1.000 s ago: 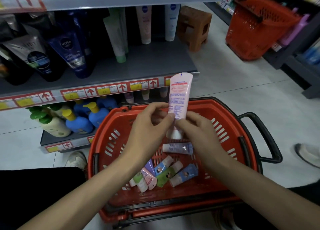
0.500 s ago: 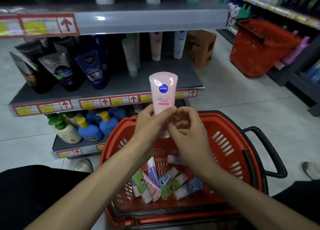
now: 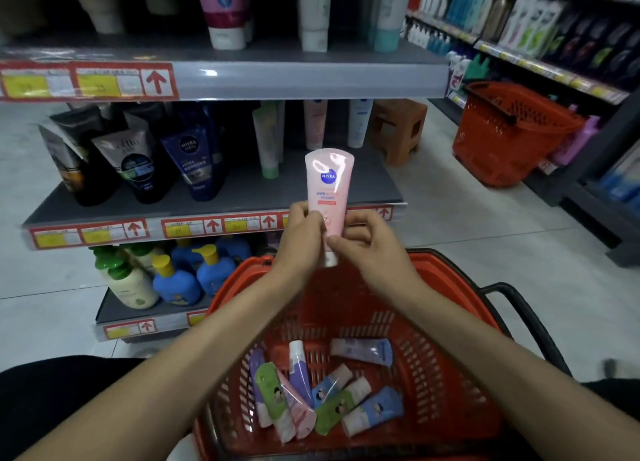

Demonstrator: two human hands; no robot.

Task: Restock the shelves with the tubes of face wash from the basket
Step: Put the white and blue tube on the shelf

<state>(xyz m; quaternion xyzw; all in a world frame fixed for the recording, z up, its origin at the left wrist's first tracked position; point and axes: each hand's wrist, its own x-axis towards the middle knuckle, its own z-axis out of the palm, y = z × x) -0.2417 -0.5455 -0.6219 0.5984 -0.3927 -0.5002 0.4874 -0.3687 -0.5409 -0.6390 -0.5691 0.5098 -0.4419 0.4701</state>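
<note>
A red plastic slatted shopping basket (image 3: 460, 325) with black handles sits low in front of the person and holds a loose heap of small face-wash tubes (image 3: 322, 394) in green, pink, purple and blue, lying flat and overlapping on its floor; a paler lilac tube (image 3: 362, 350) lies apart, crosswise near the back. Above the basket's far rim, both hands grip a pale pink Nivea tube (image 3: 328, 190) by its lower part: the left hand (image 3: 300, 238) is closed around its left side, the right hand (image 3: 369, 240) pinches it from the right. The tube stands nearly upright, long axis vertical, flat crimped end up, white cap down, its blue round logo facing the camera. Just behind it runs the grey middle shelf (image 3: 311, 186), carrying black and dark blue tubes (image 3: 138, 159) on the left and pale green, pink and white tubes (image 3: 311, 128) standing cap-down further back. Blue and cream pump bottles (image 3: 166, 277) fill the shelf below. A second red basket (image 3: 509, 131) and a brown plastic stool (image 3: 398, 128) stand on the tiled floor to the right.
</note>
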